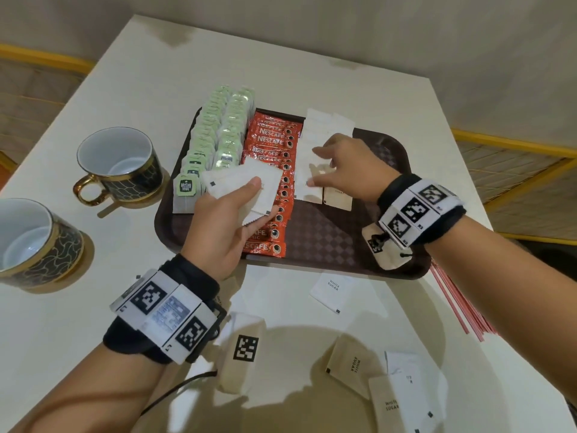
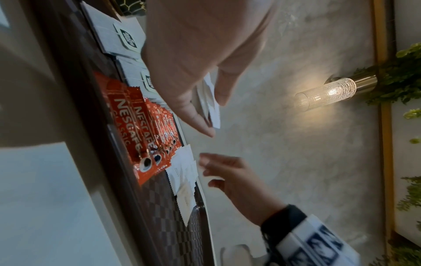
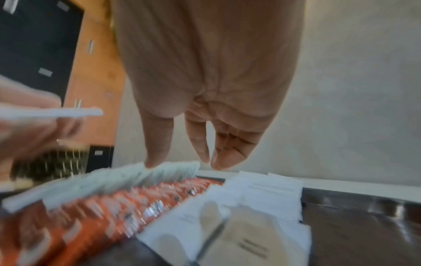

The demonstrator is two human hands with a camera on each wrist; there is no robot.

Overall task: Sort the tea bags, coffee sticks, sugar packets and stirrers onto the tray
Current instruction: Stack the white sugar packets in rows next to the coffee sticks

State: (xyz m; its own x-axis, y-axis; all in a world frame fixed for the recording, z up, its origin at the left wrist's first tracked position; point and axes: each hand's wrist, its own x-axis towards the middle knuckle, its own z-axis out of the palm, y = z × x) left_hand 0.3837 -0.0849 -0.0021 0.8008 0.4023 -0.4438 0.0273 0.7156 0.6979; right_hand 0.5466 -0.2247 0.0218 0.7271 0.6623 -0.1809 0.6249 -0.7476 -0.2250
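A small fan of white paper sugar packets (image 1: 242,185) is pinched between thumb and fingers of the left hand (image 1: 220,228), held above the row of red foil coffee sticks (image 1: 271,170) on the dark brown chequered plastic tray (image 1: 327,239). The right hand (image 1: 343,165) is spread, fingers relaxed, its fingertips resting on the column of white packets (image 1: 315,142) already laid on the tray beside the coffee sticks; nothing is gripped by it. Two rows of pale green tea bags (image 1: 215,135) fill the tray's left side. More sugar packets (image 1: 331,292) lie loose on the white worktop (image 1: 150,89) near the tray, and thin red stirrers (image 1: 459,304) lie at the worktop's right edge.

The laid column could be scattered if it is nudged by the right fingertips, and a packet could slip from the loosely fanned stack onto the coffee sticks.

The loose packets, the stirrers and two black-and-gold cups (image 1: 121,164) are shown only by the head view. The edge-on stack in the left hand is shown by the left wrist view. The right wrist view is blurred.
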